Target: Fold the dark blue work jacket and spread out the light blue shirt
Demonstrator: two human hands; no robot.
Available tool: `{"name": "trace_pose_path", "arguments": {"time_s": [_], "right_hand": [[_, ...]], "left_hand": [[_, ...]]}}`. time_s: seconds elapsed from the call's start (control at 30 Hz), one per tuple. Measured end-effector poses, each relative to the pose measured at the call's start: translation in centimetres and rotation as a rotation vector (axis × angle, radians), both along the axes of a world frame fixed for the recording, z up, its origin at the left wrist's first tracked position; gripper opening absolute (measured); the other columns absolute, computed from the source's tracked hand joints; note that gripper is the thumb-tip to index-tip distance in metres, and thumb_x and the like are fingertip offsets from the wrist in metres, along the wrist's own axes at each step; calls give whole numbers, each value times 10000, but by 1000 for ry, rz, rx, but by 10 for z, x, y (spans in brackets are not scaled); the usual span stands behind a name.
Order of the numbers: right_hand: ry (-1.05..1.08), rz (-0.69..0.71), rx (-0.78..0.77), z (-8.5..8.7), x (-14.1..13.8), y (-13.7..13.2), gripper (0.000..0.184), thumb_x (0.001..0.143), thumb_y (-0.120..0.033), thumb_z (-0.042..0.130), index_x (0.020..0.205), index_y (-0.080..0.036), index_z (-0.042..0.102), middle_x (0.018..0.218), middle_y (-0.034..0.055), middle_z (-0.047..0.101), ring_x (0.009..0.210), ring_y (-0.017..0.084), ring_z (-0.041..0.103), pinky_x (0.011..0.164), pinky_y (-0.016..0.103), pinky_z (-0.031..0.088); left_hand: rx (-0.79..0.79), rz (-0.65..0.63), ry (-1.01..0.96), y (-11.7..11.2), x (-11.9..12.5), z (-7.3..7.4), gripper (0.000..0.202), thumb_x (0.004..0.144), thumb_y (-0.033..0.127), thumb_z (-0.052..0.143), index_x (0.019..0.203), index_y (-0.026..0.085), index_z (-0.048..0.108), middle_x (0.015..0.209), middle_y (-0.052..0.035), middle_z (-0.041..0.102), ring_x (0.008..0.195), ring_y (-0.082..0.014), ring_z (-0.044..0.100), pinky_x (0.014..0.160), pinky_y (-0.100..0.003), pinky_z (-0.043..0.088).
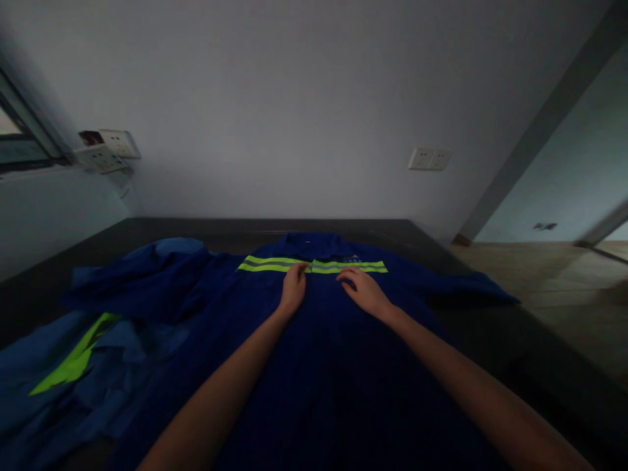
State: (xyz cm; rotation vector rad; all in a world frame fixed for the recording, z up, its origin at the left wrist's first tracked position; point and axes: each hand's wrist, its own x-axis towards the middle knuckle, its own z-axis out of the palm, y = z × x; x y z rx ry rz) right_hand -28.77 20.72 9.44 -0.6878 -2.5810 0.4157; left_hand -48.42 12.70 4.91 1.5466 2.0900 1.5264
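Left of the blue work jacket I had a rumpled heap of lighter blue cloth with a bright yellow patch. One dark sleeve ran out from the jacket onto that heap, bunched. Jacket itself was spread on the dark table, collar at the far end, wall side; lower end ran out of view toward me.

Left hand: on the jacket's chest, at the inner end of the left strip, just beside the middle line. Fingers and thumb sat close; couldn't tell whether they pinched cloth or only touched it.

Right hand: over the jacket's chest, by the right strip. Fingers curled, narrow gap to the thumb, nothing seen between them.

Right of the jacket's body, the other sleeve stretched out sideways. Above and beyond it, a socket pair on the wall.

My read: step in hand was two-handed work on the jacket front at strip height. Next move called for light, level contact either side of the middle line, no dragging. Dim light hid fold detail.
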Motion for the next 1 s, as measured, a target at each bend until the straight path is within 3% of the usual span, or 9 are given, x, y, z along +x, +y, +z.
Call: {"name": "trace_pose_path", "arguments": {"time_s": [0.13,0.23,0.4,0.57,0.7,0.87,1.0], "right_hand": [[43,84,-156,3,13,-52,187,839,-94,513,920,-188,654,937,45,632,885,163,581,774,288,445],[2,86,-215,5,11,-74,101,817,-134,577,898,-175,620,830,23,611,766,148,561,692,266,423],[-158,25,-134,-4,-8,-90,219,769,-216,668,942,-157,548,899,52,609,835,173,556,735,276,411],[-201,-59,-71,-16,-18,-98,204,775,-132,559,976,-134,524,993,130,606,957,232,551,823,325,398],[-159,-106,-94,-18,-14,-95,271,749,-69,499,1007,-152,503,971,108,618,911,215,576,790,307,405],[120,-103,-254,-20,-9,-79,313,725,-33,459,976,-196,551,802,16,613,741,157,590,695,264,428],[360,-53,-430,-24,-6,-65,298,691,-55,468,916,-198,600,742,-6,610,694,134,586,651,245,459]], "left_hand": [[-20,-8,20,-10,4,10,300,855,43,389,1081,130,567,1094,-104,636,1017,-167,604,912,-317,473],[-93,-83,90,-26,15,17,258,823,36,450,1005,150,594,1022,-70,651,968,-160,602,889,-287,465],[-268,-161,227,-57,32,18,215,806,61,482,955,159,603,876,-51,635,821,-172,595,778,-284,466],[-391,-161,347,-77,41,19,174,820,105,491,943,160,600,915,-72,610,818,-184,589,748,-286,453],[-451,-158,421,-83,46,24,140,839,199,532,963,170,588,956,-79,599,808,-200,587,698,-289,447],[-458,-180,418,-84,45,24,104,851,206,554,953,189,561,918,-49,618,825,-188,592,695,-267,441],[-411,-188,364,-83,44,24,85,838,171,575,918,199,569,878,-44,637,778,-187,605,669,-265,438]]}}
